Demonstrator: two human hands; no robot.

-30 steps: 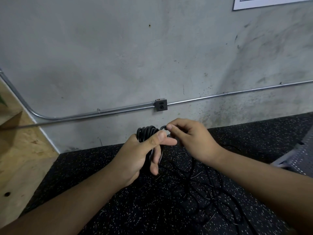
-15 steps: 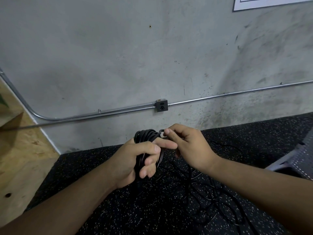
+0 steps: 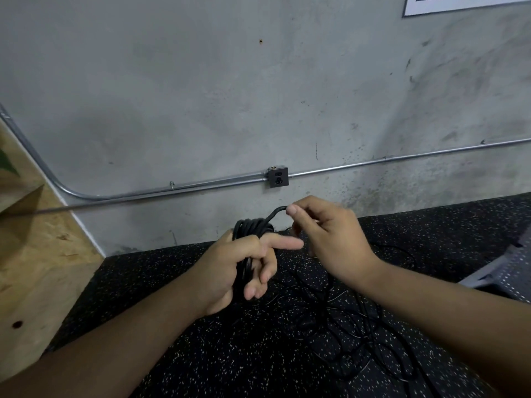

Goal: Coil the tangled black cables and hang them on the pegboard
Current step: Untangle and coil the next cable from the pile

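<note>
My left hand (image 3: 238, 265) grips a tight bundle of coiled black cable (image 3: 251, 226), with the loops standing up above my fist and my index finger pointing right. My right hand (image 3: 330, 239) pinches the cable's loose end (image 3: 275, 212) between thumb and fingers, just above and right of the coil. More tangled black cables (image 3: 353, 334) lie spread on the speckled black floor mat (image 3: 201, 354) below my right forearm. No pegboard is in view.
A grey concrete wall (image 3: 258, 96) stands right behind my hands, with a metal conduit (image 3: 402, 159) and a small outlet box (image 3: 278, 177). Plywood (image 3: 34, 254) rises at the left. A grey perforated object (image 3: 511, 271) pokes in at the right edge.
My right hand has lifted the cable end up and slightly to the right, away from the coil. My left hand's index finger has straightened while it keeps hold of the bundle.
</note>
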